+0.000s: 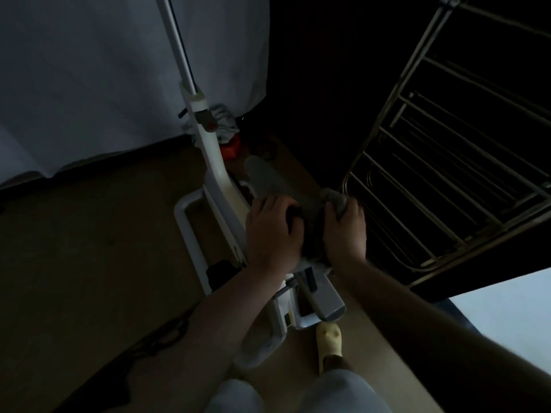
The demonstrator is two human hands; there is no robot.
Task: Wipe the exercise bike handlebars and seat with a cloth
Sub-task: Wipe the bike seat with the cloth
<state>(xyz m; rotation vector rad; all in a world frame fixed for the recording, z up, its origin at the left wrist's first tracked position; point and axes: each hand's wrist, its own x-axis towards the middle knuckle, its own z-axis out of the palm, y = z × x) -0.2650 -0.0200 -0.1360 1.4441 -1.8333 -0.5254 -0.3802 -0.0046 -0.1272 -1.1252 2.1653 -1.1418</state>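
Observation:
In the dim head view the exercise bike's dark seat (310, 234) lies between my two hands. My left hand (271, 231) rests on the seat's left side with its fingers curled over the edge. On the seat's right side my right hand (344, 231) grips a bunched grey cloth (335, 198) and presses it against the seat. The white bike frame (216, 186) rises up and to the left toward a thin post (179, 52). The handlebars are not in view.
A metal rack (447, 150) leans close on the right, almost touching my right hand. A white base bar (190, 234) and a dark cable (167, 332) lie on the floor to the left. My foot in a yellow slipper (328, 344) stands by the bike's grey rear part (328, 302).

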